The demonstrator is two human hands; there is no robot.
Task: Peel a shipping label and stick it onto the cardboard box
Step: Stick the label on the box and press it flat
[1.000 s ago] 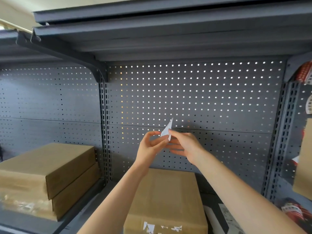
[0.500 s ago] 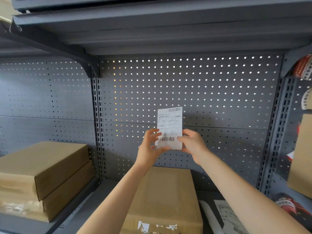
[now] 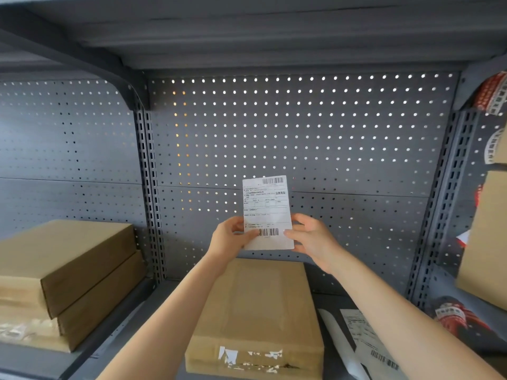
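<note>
A white shipping label [image 3: 266, 207] with barcodes at top and bottom is held upright in the air, printed face toward me. My left hand [image 3: 229, 238] pinches its lower left edge, thumb over the lower barcode. My right hand [image 3: 311, 237] grips its lower right edge. Below both hands lies a flat brown cardboard box [image 3: 263, 305] on the grey shelf, its near side showing torn white label scraps.
Two stacked cardboard boxes [image 3: 65, 275] sit on the left shelf. More label sheets [image 3: 365, 341] lie right of the centre box. Another box [image 3: 485, 242] and red-white tape rolls [image 3: 493, 91] are at the far right. A perforated grey back panel [image 3: 301, 127] and an upper shelf close in the space.
The label was edge-on between my fingers a second ago; it has turned to face me and now stands flat and upright. Both hands keep hold of its lower edges.
</note>
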